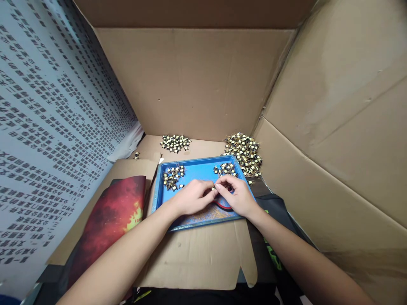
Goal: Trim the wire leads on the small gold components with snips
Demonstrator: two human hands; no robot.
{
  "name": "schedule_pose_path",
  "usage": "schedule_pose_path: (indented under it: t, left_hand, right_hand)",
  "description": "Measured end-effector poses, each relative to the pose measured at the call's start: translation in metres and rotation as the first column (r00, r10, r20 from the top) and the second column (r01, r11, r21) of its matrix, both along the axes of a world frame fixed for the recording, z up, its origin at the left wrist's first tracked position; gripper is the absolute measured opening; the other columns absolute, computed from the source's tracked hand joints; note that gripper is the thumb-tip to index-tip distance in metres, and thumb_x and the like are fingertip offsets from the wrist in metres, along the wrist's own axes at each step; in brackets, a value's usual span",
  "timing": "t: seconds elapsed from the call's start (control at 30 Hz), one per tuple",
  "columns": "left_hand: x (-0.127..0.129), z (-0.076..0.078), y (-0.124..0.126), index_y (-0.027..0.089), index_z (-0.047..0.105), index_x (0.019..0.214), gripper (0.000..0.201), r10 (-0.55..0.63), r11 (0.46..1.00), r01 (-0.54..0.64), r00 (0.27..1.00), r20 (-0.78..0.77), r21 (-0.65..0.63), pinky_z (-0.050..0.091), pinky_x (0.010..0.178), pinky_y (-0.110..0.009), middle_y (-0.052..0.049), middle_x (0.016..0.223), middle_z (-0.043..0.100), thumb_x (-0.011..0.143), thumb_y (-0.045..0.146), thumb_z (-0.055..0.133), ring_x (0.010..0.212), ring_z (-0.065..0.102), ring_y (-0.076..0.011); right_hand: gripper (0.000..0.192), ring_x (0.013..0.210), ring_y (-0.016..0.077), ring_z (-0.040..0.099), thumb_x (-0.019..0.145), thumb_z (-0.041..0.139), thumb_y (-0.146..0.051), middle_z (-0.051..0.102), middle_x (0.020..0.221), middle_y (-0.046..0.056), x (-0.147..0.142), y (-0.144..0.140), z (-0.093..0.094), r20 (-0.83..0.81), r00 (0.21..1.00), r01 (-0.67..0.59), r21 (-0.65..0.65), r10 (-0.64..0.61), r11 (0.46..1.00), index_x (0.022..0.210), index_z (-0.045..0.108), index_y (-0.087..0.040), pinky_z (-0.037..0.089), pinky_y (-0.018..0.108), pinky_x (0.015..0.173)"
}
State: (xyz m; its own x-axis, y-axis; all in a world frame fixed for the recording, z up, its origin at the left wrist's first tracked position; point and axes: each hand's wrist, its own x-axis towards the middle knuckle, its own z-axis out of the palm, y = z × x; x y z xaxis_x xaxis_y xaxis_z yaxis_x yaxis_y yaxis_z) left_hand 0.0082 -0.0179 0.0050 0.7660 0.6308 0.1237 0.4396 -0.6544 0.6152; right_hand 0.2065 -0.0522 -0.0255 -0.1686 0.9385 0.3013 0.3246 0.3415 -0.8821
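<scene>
My left hand (pixel 197 195) and my right hand (pixel 237 195) meet over the front of a blue tray (pixel 197 163). Their fingertips pinch together on a small yellow-and-black wire-leaded component (pixel 214 188), mostly hidden by the fingers. Under my right hand lies a curved red-and-black handle (pixel 224 206); the rest of that tool is covered. Inside the tray, one cluster of similar components (pixel 173 174) sits at the left and another cluster (pixel 226 169) at the back right. Fine copper-coloured wire scraps (pixel 203 216) are scattered along the tray's near side.
Behind the tray are a loose pile of components (pixel 174 143) and a larger heap (pixel 243 152) at the right. Cardboard walls (pixel 197 80) enclose the back and right. A red patterned mat (pixel 111 212) lies left, dark cloth (pixel 273 207) right.
</scene>
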Motion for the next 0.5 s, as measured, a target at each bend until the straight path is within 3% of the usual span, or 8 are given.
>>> schedule_pose_path:
  t: [0.5]
  left_hand:
    - [0.0001, 0.0031, -0.0003, 0.016, 0.06, 0.084, 0.037, 0.036, 0.998, -0.034, 0.998, 0.041, -0.061, 0.034, 0.065, -0.026, 0.001, 0.072, 0.059, 0.107, 0.038, 0.043, 0.064, 0.049, -0.0123]
  right_hand:
    - [0.016, 0.071, 0.0181, 0.061, 0.098, 0.06, -0.035, 0.068, 0.079, 0.002, 0.0008, 0.0006, -0.0014, -0.028, 1.0, 0.008, -0.002, -0.008, 1.0, 0.091, 0.066, -0.022, 0.047, 0.029, 0.064]
